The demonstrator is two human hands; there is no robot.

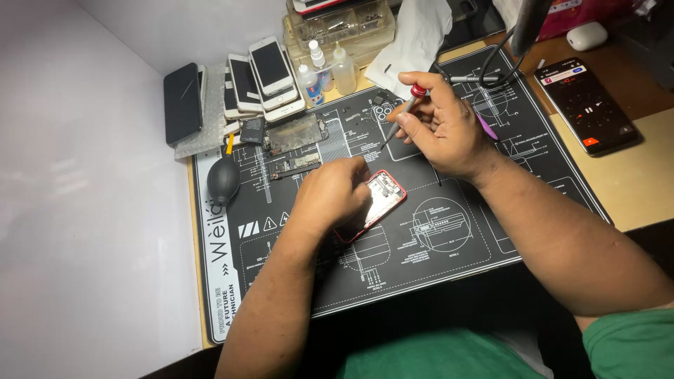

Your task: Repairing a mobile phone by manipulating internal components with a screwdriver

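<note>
A red opened phone (382,195) lies on a black work mat (421,238) with its insides showing. My left hand (331,196) rests on its near end and covers most of it. Up and to the right, my right hand (439,126) is closed on a thin screwdriver (401,116) with a red cap. The tool's tip hangs over the mat above the phone and touches nothing. A purple tool (486,127) sticks out behind my right hand.
Several stacked phones (263,81) and a dark phone (182,102) sit at the back left beside small bottles (326,69). A black rubber blower (224,180), loose phone parts (293,135), and a lit phone (587,105) on the wooden table (632,182) surround the mat.
</note>
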